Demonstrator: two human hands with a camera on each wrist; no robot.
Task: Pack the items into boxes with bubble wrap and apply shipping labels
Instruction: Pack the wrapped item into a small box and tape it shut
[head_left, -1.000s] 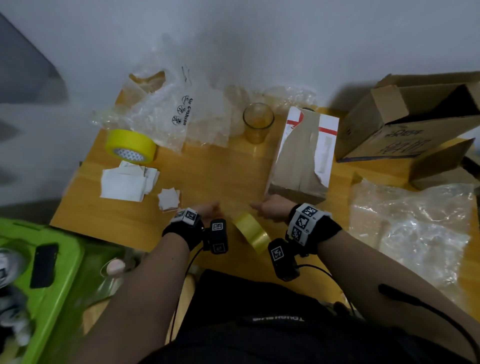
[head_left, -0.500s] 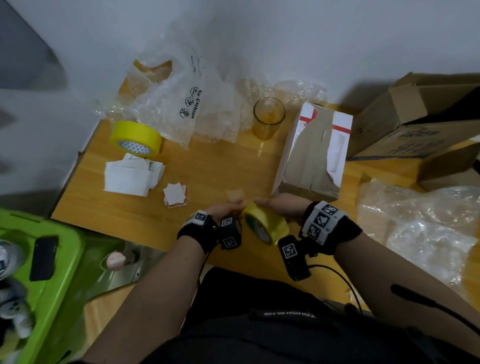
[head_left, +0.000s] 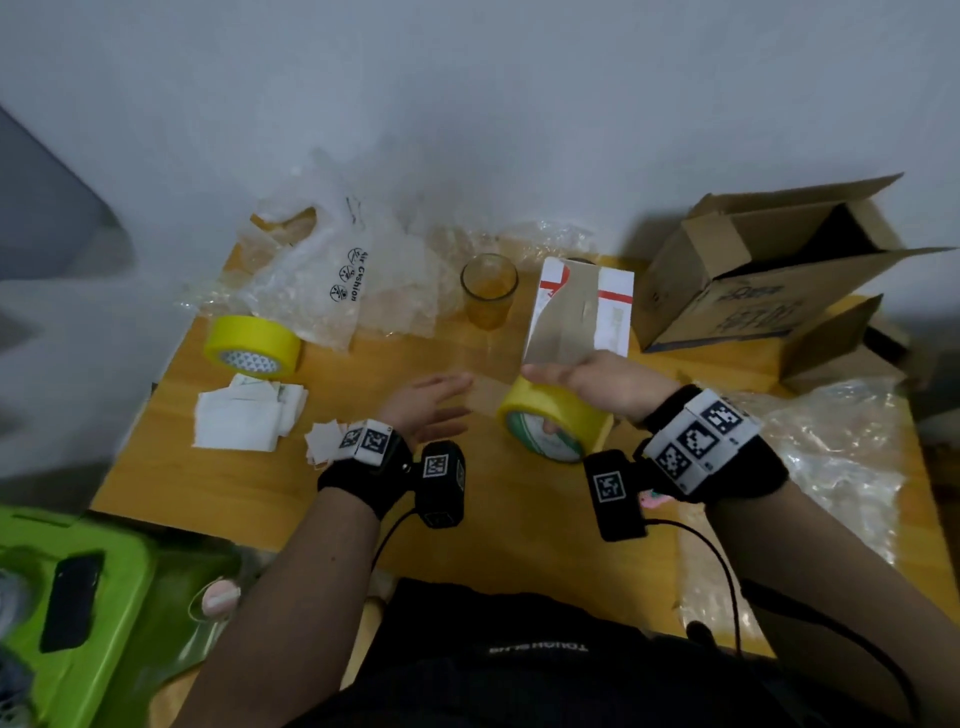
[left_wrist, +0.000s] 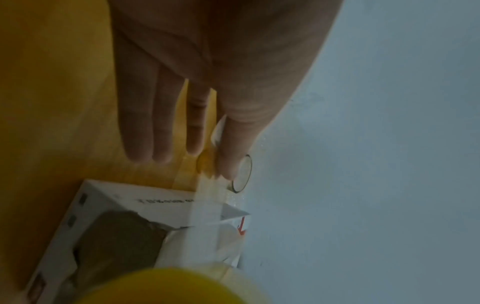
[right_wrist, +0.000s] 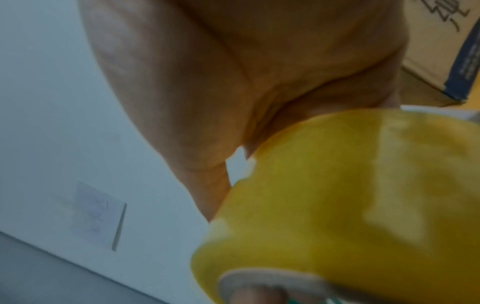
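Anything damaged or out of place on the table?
Yes: the small white box with red stripes, behind the right hand, has its outer layer torn away, baring brown cardboard. The large brown cardboard box lies tipped on its side, flaps open.

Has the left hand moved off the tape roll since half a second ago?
Yes. The left hand has drawn left, toward the paper stack, pulling clear of the roll.

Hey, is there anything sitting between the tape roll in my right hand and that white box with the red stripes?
Nothing visible. The right hand holds the yellow tape roll just in front of the white box. The drinking glass stands off to the box's left.
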